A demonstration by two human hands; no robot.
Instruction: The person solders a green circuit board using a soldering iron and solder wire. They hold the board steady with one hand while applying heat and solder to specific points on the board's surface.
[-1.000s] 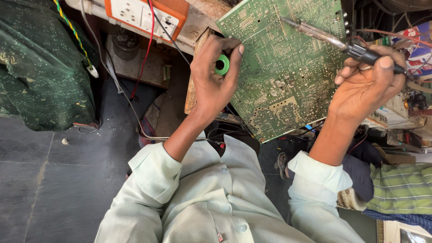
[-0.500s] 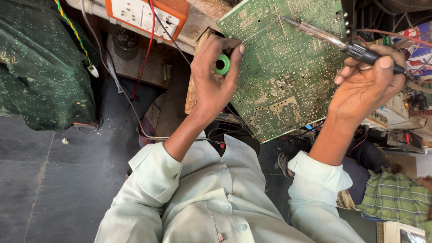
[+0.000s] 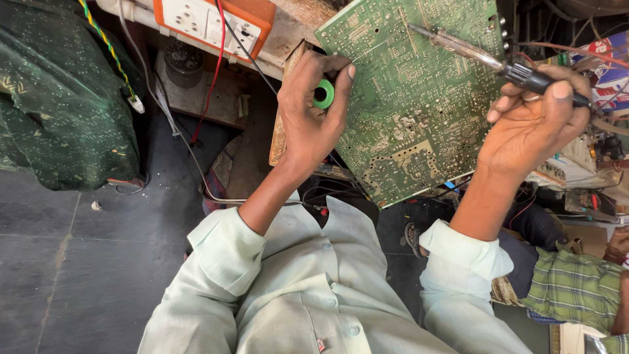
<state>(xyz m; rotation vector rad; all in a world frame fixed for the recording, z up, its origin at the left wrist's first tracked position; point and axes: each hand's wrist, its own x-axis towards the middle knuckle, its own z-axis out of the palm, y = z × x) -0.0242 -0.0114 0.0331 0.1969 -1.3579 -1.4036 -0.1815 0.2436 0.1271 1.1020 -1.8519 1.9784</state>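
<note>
Got my left hand [image 3: 313,118] clamped on the edge of the green circuit board [image 3: 419,98], thumb and fingers pinching it along with a small green ring-shaped spool [image 3: 323,94] that sits right in the crook of my fingers against the board. So that hand is closed, gripping both. The board is tilted, solder side facing me, and it stretches from my left hand over toward my right.

My right hand [image 3: 534,128] is wrapped around the black handle of a soldering iron [image 3: 485,59], pen-style grip, fingers curled tight. The metal shaft runs away from that hand up and to the left, with the tip resting on the upper part of the board, well apart from my left hand.

Above my left hand there's an orange and white socket box [image 3: 213,23] with a red wire [image 3: 209,72] and a black one hanging out of it. Further out on the left-hand side is a dark green cloth [image 3: 62,98]. Just past my right elbow someone else's green checked sleeve [image 3: 576,288] pokes in.
</note>
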